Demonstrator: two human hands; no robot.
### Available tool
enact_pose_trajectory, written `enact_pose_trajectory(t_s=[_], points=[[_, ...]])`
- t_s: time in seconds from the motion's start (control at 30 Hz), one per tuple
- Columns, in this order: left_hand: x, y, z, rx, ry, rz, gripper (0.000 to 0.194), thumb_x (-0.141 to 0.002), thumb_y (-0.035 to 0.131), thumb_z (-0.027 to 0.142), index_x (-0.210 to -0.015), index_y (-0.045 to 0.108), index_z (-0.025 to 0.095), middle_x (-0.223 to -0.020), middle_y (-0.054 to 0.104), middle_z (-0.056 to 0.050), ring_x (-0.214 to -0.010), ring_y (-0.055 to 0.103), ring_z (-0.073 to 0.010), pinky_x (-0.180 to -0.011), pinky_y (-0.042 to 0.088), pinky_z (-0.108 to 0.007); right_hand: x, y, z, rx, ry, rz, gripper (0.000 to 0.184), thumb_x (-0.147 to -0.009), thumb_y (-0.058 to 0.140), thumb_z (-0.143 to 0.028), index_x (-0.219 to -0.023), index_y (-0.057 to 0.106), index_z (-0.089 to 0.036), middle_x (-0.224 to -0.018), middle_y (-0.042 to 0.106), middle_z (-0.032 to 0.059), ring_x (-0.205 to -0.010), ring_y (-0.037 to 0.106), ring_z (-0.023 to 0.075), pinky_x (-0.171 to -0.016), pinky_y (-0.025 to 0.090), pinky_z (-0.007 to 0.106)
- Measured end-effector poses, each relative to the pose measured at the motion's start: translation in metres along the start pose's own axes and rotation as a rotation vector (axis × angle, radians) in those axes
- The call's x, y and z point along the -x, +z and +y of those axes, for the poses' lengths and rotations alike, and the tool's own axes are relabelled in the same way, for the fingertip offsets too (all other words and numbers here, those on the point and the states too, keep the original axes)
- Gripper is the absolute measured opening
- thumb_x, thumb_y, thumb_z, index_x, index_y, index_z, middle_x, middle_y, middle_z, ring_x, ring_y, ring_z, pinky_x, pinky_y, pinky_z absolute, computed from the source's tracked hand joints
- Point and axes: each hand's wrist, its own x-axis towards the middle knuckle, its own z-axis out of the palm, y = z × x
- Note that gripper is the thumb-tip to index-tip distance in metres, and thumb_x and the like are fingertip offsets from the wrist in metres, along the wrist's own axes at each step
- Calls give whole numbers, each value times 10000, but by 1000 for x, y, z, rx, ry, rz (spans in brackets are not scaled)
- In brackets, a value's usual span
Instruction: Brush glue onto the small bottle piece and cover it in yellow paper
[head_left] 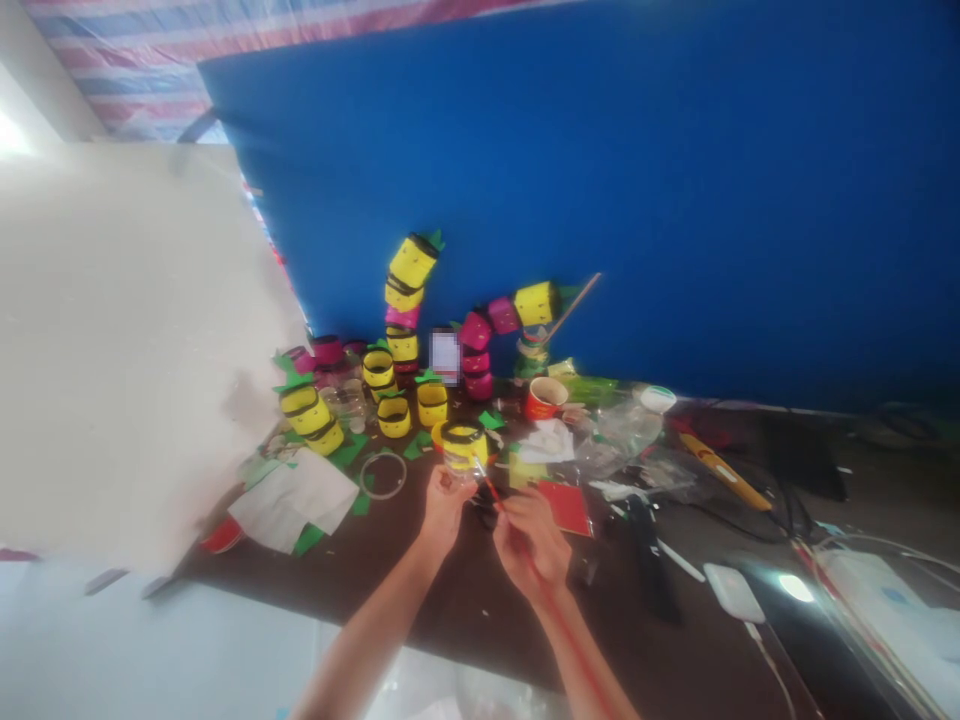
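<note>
In the head view, my left hand (441, 512) grips a small clear plastic cup (459, 448), partly yellow with a dark rim. A thin red-handled paintbrush (492, 490) is pinched in my right hand (534, 540). Its pale tip meets the near side of the cup, though blur hides whether it touches. The long handle runs back over my right forearm. Just behind the cup stand a yellow pineapple-like cup (433, 403) with green leaves and a similar yellow cup (394, 418). A red square sheet (566, 508) lies beside my right hand.
Stacked yellow and magenta cups (412, 265) lean near the blue board (637, 180). A red paper tub (546, 398) stands behind my hands. White paper (292, 500) and a tape ring (383, 475) lie left; an orange-handled tool (726, 472), white charger (733, 594) and cables lie right.
</note>
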Motion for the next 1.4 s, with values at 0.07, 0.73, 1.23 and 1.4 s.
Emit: enact_pose_trajectory(t_s=[0.07,0.73,1.23,1.4], points=[[0,0,0,-15,5,9,440,-516,847,194,-801,513,196,-801,654,22,-790,633,-127,-862,453,-320,2,0,1,-8,-1,0,231,-740,600,-4,-748,508,-216,-712,659,6,-640,663,154,-771,572,424],[1,-1,1,-169,133,110,475,-502,863,223,-839,528,202,-805,643,21,-761,604,-127,-785,439,-284,-3,-1,-7,8,21,9,224,-744,585,-9,-751,498,-215,-666,630,-15,-580,627,129,-777,563,416],[4,1,5,-293,192,156,478,-527,844,248,-861,508,190,-819,631,17,-765,617,-126,-767,470,-284,2,2,-8,-6,37,4,233,-736,584,8,-754,497,-207,-684,635,-7,-611,631,128,-783,555,403],[7,6,9,-318,237,215,477,-529,840,234,-870,510,186,-835,632,4,-824,641,-147,-804,496,-312,7,1,-10,21,11,-15,244,-730,585,22,-777,505,-204,-721,641,6,-659,642,138,-809,548,433]])
